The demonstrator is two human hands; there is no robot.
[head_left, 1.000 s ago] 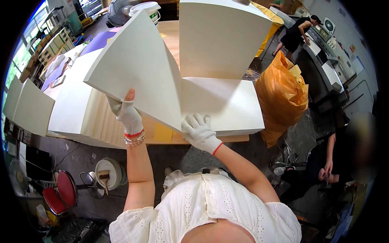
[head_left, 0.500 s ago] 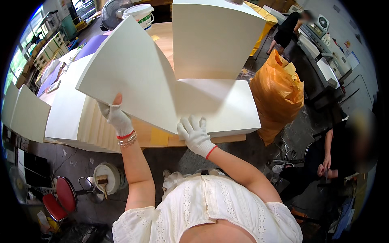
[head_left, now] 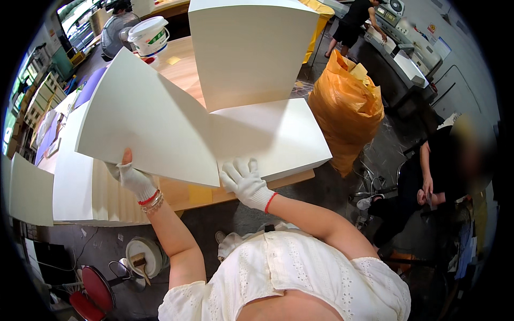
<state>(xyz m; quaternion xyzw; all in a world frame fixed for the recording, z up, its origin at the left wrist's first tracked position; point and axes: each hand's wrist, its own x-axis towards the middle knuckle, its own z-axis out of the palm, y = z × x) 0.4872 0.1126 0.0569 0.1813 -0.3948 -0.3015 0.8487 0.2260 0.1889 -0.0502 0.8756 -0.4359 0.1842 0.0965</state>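
Observation:
A large white sheet [head_left: 147, 120] is lifted and slants to the left, bending a little. My left hand [head_left: 135, 181], in a white knit glove with a red cuff, pinches its near edge, thumb on the top face and fingers hidden beneath. My gloved right hand [head_left: 247, 184] lies with fingers spread on the near left corner of a stack of white sheets [head_left: 273, 125], beside the lifted sheet's lower corner. Behind that stack, a broad white panel [head_left: 251, 59] stands upright.
Left on the wooden table [head_left: 179, 195] is another white stack [head_left: 72, 176] with layered edges. A white bucket [head_left: 149, 37] and a fan [head_left: 119, 33] stand behind. Right are a full orange bag [head_left: 345, 107] and a seated person [head_left: 423, 176]; another person [head_left: 356, 24] works at a machine.
My left hand has carried the lifted sheet farther left and lower, so it leans over more. My right hand stays on the stack's corner. The whole view has shifted somewhat.

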